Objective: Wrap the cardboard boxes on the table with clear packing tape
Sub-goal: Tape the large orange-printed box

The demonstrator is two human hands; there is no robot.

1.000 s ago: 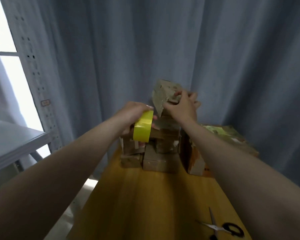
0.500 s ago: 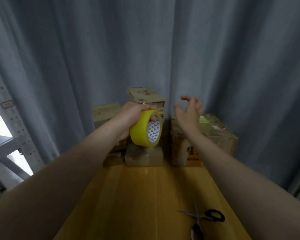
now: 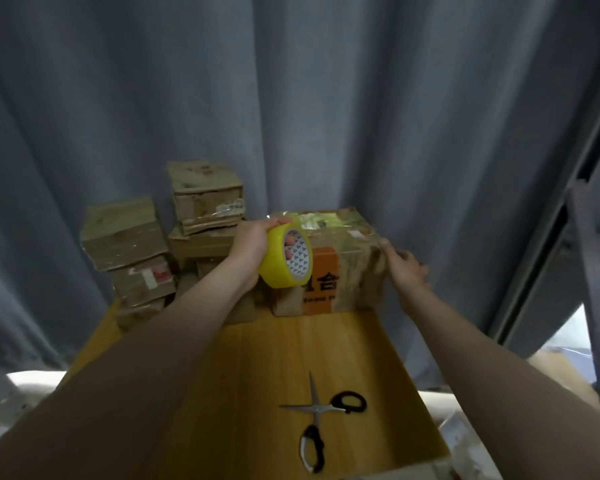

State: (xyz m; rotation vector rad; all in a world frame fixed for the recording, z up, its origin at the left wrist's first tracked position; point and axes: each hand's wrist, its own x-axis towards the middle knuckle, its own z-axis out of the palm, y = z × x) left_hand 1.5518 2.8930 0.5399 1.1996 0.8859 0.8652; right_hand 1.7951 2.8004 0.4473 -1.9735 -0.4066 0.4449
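Left hand (image 3: pixel 252 242) grips the tape roll (image 3: pixel 274 268); right hand (image 3: pixel 406 268), fingers relaxed, touches the large box (image 3: pixel 349 242).

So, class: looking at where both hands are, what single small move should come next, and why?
Probably draw the large box forward onto the bare table. The right hand rests on its right end, the left hand holds the tape roll in front of it, and it sits at the far edge beside the stacked boxes.

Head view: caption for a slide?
Left hand holds the tape roll while right hand touches the large taped box.
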